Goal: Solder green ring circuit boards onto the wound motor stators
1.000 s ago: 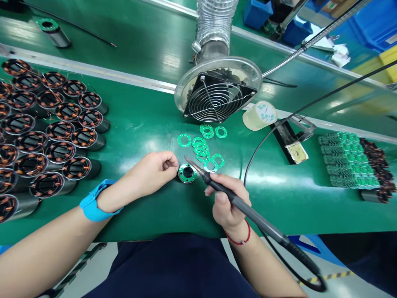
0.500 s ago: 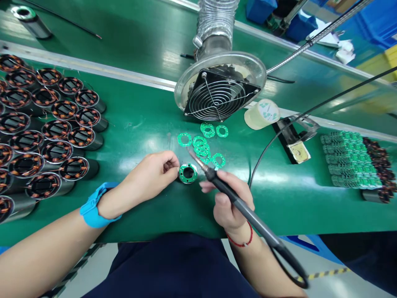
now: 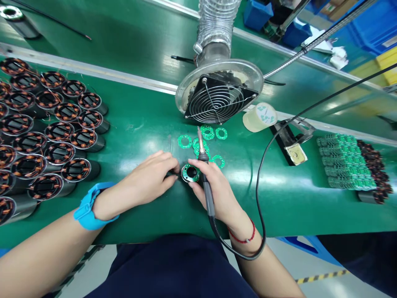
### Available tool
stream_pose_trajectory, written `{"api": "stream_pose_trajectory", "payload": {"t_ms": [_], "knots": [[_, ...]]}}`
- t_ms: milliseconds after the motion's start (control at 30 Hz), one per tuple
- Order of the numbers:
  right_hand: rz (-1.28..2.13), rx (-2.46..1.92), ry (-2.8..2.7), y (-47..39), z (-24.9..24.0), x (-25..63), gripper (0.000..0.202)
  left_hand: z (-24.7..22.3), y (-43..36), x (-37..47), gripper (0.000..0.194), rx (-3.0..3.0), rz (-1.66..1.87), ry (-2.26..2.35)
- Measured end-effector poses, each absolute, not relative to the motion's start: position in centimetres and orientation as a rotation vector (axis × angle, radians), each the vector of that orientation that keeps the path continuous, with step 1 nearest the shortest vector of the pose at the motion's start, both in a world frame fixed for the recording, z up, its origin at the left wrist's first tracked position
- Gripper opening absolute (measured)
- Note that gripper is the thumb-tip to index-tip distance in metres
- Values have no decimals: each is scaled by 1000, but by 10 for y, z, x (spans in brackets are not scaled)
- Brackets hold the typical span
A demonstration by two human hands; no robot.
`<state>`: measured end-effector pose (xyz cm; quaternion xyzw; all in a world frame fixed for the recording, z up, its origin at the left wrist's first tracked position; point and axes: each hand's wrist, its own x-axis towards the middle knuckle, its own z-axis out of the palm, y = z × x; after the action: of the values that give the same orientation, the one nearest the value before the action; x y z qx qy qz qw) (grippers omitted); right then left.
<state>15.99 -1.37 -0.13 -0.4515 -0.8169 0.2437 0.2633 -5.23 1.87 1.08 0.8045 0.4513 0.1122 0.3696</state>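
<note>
A round motor part topped with a ring-shaped green circuit board point(image 3: 187, 175) stands on the green bench in front of me. Just left of it is my left hand point(image 3: 155, 176), its fingers curled towards the thumb; whatever they may pinch is too small to make out. My right hand point(image 3: 218, 188) holds a soldering iron point(image 3: 209, 196), with the tip pointing away from me over the loose boards. The thumb and index finger of that hand also touch the motor part's right side and partly cover it. Loose green ring boards point(image 3: 185, 142) lie just beyond.
Several metal cylinders with copper windings point(image 3: 46, 186) crowd the left side. A fan-fronted extractor hood point(image 3: 215, 101) hangs ahead. Farther right are a tape roll point(image 3: 259, 118), an iron stand with sponge point(image 3: 296, 154) and stacked green boards point(image 3: 344, 165). The iron's cable point(image 3: 258, 198) loops over my right forearm.
My right hand has moved left to the motor part, and its fingers now touch it. The soldering iron has swung from slanting left to pointing away from me. My left hand has shifted slightly.
</note>
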Motion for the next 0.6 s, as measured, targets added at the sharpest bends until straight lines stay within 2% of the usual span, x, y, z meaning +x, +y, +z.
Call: {"api": "stream_pose_trajectory", "payload": {"t_ms": [133,367,600], "knots": [[519,-1215,-2230,-13,-9,159,49,16,22,-50,18,1985,443,1124],[406,-1076,-2213,-19,-4,152,56,9,18,-41,12,1554,520,1111],[356,-1067,-2140,-22,1,152,39,6,18,-40,14,1463,549,1182]]}}
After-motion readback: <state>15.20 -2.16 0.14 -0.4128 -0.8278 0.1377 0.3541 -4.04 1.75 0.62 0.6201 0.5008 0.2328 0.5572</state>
